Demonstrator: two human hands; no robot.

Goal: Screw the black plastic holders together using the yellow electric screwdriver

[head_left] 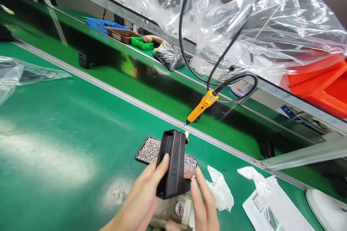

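My left hand (pixel 143 191) grips a black plastic housing (pixel 173 162), held tilted with its hollow side facing left. The thumb lies along its near face. Beside the housing's lower right edge, my right hand (pixel 203 198) pinches small silvery screws (pixel 193 177) between thumb and fingers; how many I cannot tell. Behind the housing lies a shallow black tray (pixel 138 157) full of small metal screws, partly covered by it. A yellow electric screwdriver (pixel 202 107) hangs on its cable beyond the housing, tip downward. Below my hands stands a metal fixture (pixel 180 208), partly hidden.
A crumpled white cloth (pixel 221 189) and a printed sheet (pixel 282 205) lie to the right. Plastic bags (pixel 271 25) and a red bin (pixel 322 83) sit on the shelf. Behind are blue (pixel 101 25) and green (pixel 142 44) trays, where another person's hand (pixel 153 38) reaches.
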